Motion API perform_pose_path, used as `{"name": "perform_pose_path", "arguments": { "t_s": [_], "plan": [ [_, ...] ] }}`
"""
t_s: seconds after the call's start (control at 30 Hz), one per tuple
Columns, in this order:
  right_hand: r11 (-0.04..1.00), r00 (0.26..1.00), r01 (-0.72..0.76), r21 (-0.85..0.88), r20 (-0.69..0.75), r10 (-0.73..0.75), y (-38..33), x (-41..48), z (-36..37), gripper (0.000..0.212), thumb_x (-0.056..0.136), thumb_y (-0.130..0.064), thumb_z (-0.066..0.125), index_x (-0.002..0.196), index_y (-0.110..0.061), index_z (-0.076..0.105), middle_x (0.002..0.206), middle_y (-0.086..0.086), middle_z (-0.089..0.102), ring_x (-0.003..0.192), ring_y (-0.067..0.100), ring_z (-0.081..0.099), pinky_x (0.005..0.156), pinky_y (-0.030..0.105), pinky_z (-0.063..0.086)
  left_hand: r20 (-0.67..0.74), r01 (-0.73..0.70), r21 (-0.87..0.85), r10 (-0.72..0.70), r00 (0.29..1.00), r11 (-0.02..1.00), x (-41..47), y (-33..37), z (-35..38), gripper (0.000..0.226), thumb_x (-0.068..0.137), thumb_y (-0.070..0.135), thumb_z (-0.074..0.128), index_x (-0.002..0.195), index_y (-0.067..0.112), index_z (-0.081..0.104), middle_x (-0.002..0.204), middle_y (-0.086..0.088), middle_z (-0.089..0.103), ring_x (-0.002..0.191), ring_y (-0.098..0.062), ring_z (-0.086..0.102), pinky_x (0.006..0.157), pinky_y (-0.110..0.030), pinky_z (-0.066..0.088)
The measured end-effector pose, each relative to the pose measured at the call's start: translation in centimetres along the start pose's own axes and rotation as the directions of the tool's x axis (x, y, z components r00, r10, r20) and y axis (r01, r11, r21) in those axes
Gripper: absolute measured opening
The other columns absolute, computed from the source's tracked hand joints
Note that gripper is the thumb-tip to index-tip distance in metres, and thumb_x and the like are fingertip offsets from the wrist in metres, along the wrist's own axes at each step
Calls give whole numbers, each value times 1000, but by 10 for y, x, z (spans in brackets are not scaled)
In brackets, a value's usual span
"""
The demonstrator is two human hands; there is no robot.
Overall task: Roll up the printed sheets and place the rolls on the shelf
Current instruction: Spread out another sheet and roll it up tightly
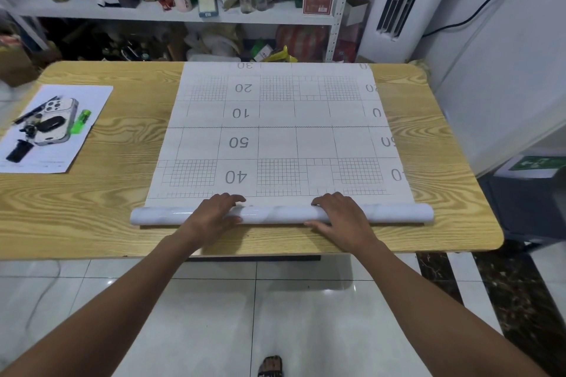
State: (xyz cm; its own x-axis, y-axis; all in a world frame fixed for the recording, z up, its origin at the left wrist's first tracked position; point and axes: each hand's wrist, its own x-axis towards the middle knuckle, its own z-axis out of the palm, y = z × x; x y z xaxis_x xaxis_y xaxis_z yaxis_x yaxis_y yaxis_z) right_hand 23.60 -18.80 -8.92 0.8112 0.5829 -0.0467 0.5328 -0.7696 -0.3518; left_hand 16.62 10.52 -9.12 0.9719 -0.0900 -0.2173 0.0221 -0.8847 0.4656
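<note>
A large white sheet [277,131] printed with grids and numbers lies flat across the wooden table [122,138], reaching its far edge. The sheet's near end is wound into a glossy white roll [275,214] lying crosswise near the table's front edge. My left hand [214,213] lies over the roll left of centre, fingers draped across the top and thumb on the near side. My right hand [340,214] lies over it right of centre in the same way. The white metal shelf [171,14] stands behind the table, crowded with items.
A small paper [92,101] at the table's left carries a phone [56,119], a green lighter [80,122] and dark small items. The shelf holds bottles, boxes and bags. A tall white air conditioner [398,3] stands back right. Tiled floor lies below me.
</note>
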Motion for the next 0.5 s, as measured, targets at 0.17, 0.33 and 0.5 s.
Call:
{"name": "perform_pose_path", "arguments": {
  "t_s": [0.17,0.33,0.5],
  "plan": [
    [998,1000,17,-68,5,-17,-2,3,3,52,82,-54,60,115,-14,59,115,2,55,102,21,50,87,34,40,1,39,45,-39,999,998,4,2,-1,32,90,28,54,120,17,52,116,-5,58,106,-23,50,86,-31,36],
    [998,1000,3,-67,18,-2,-1,3,4,53,80,-51,64,119,-15,59,118,4,53,104,23,48,89,35,38,-32,28,81,-25,999,996,5,5,0,31,91,25,53,120,14,54,112,-6,61,107,-22,46,83,-30,34],
    [999,999,-31,-8,9,31,-2,3,2,56,79,-51,65,122,-18,55,114,-1,57,101,21,48,89,32,35,-28,30,74,-28,999,997,4,7,0,31,94,26,48,122,13,53,113,-7,60,106,-24,47,85,-31,36]
  ]
}}
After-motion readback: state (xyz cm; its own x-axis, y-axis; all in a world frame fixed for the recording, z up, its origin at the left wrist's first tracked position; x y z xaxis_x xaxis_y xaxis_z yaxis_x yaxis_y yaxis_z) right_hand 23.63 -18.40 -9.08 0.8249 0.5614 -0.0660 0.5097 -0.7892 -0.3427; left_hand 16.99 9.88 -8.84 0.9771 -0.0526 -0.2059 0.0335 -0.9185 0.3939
